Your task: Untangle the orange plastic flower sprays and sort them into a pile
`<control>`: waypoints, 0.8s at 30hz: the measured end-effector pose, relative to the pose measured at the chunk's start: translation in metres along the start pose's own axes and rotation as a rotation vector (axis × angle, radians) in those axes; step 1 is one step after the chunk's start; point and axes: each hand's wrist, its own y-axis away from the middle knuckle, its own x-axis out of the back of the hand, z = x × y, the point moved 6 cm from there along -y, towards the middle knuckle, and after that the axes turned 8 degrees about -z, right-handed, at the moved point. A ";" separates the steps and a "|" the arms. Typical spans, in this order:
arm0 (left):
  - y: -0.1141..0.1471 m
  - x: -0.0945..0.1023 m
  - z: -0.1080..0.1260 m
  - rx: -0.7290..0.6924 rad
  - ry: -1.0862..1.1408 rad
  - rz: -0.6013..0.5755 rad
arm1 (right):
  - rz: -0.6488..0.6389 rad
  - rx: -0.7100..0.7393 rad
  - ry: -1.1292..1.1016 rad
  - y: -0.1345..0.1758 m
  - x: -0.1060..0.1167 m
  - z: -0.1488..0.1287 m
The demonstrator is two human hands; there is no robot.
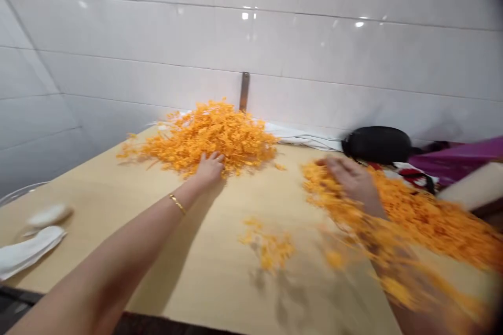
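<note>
A fluffy heap of orange dried flowers [220,125] lies at the far middle of the pale wooden table [204,225]. At its front edge is my left hand [211,170], its bent fingers reaching among the stems, with their tips hidden. A gold bracelet [177,204] circles that wrist. My right hand [353,180], blurred, is closed around a spray of orange dried flowers [334,199] that trails down over my forearm. More orange dried flowers [436,220] lie in a long pile just right of it. A blurred orange sprig [271,246] is low in the middle, over the tabletop.
Behind the heap a ruler-like strip [244,91] leans on the tiled wall [157,26]. White cloth [302,137] runs along the back edge. A black rounded case [377,144] and purple material [459,162] are at the back right. White items [33,246] lie on the left.
</note>
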 end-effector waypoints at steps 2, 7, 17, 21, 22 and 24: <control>0.002 0.001 -0.003 -0.031 -0.010 -0.024 | -0.192 0.036 0.136 -0.009 -0.019 0.013; 0.031 0.023 0.011 -0.168 -0.021 0.040 | -0.195 0.018 0.378 -0.003 -0.010 0.057; 0.088 0.044 0.068 0.219 0.376 0.022 | -0.384 -0.034 0.334 0.017 -0.017 0.090; 0.101 0.017 0.083 0.309 0.409 -0.277 | -0.464 0.067 0.407 0.015 -0.046 0.086; 0.101 0.014 0.084 0.318 0.411 -0.267 | -0.491 0.075 0.455 0.016 -0.052 0.086; 0.095 0.011 0.086 0.304 0.459 -0.198 | -0.530 0.070 0.549 0.019 -0.061 0.086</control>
